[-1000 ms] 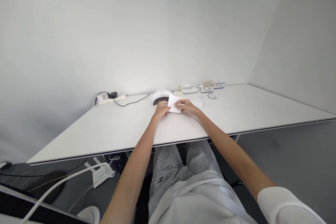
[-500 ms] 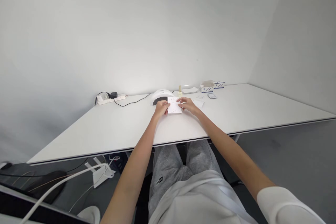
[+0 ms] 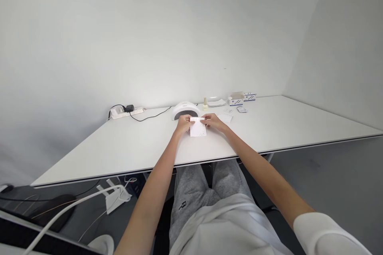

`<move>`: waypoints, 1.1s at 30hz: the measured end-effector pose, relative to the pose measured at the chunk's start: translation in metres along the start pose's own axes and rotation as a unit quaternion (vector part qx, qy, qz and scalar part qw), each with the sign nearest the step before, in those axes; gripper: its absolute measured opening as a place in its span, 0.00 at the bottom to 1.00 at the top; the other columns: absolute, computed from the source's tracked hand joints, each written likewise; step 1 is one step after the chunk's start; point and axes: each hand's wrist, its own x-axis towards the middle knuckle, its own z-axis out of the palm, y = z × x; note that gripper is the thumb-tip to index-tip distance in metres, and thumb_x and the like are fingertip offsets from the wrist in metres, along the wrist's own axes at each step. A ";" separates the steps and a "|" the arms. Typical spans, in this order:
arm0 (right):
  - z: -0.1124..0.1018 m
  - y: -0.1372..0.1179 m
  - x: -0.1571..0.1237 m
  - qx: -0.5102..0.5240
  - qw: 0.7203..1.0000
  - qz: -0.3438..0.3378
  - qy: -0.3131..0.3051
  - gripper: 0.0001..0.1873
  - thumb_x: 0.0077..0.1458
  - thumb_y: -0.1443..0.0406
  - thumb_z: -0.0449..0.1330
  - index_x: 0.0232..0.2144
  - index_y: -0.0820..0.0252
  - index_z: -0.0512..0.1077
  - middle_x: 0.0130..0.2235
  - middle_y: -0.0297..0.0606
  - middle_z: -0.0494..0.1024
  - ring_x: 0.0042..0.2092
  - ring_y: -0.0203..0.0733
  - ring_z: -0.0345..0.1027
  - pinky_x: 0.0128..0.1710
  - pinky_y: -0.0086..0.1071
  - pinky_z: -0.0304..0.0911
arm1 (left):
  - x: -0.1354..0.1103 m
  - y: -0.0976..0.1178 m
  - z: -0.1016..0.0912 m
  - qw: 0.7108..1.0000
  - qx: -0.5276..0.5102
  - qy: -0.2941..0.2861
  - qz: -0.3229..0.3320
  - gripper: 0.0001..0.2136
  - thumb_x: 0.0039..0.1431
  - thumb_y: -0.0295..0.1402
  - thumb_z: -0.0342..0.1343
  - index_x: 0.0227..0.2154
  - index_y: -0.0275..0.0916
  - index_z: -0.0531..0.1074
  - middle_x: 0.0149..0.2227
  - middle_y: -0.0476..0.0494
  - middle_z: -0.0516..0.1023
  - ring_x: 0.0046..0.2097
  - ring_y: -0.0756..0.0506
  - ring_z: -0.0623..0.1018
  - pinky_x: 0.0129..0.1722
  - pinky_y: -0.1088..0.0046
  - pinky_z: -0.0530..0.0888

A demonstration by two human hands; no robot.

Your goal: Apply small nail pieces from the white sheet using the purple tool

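Both hands meet at the dotted sheet (image 3: 198, 129), just on the near side of the white dome lamp (image 3: 186, 109). Left hand (image 3: 182, 124) pinches its top left corner, right hand (image 3: 215, 121) the top right, fingers closed on it. It looks thin, light and bendy, so best held by the edges. The sheet spreads below the fingers.

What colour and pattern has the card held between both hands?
The card is white, speckled with tiny dark dots; the head view shows it.
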 end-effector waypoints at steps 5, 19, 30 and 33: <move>0.001 0.000 0.003 0.027 0.997 -0.004 0.072 0.13 0.44 0.60 0.70 0.30 0.63 0.75 0.28 0.37 0.75 0.27 0.35 0.67 0.22 0.27 0.66 | -0.003 0.004 0.000 0.999 0.008 -0.031 0.002 0.06 0.48 0.25 0.61 0.28 0.35 0.70 0.24 0.49 0.73 0.14 0.56 0.64 0.15 0.79 0.59; 0.002 -0.014 -0.008 0.069 0.995 0.037 -0.055 0.24 0.40 0.60 0.74 0.38 0.66 0.75 0.29 0.43 0.80 0.26 0.40 0.73 0.22 0.31 0.69 | -0.001 0.002 -0.003 1.000 -0.016 -0.008 0.004 0.09 0.47 0.28 0.64 0.31 0.35 0.71 0.24 0.47 0.75 0.15 0.55 0.65 0.15 0.78 0.57; 0.003 -0.015 -0.011 0.062 0.996 0.019 -0.066 0.22 0.43 0.55 0.72 0.34 0.67 0.75 0.24 0.42 0.78 0.25 0.44 0.75 0.21 0.31 0.69 | 0.000 0.000 -0.004 0.999 -0.026 -0.041 0.004 0.11 0.50 0.35 0.65 0.34 0.34 0.74 0.21 0.48 0.73 0.14 0.53 0.66 0.14 0.77 0.55; 0.003 -0.014 -0.010 0.057 0.996 0.020 -0.064 0.21 0.43 0.54 0.72 0.33 0.66 0.76 0.26 0.43 0.79 0.25 0.44 0.75 0.21 0.30 0.68 | -0.001 0.001 -0.004 0.999 -0.022 -0.043 0.005 0.12 0.50 0.36 0.65 0.34 0.33 0.76 0.20 0.48 0.72 0.14 0.52 0.66 0.14 0.76 0.56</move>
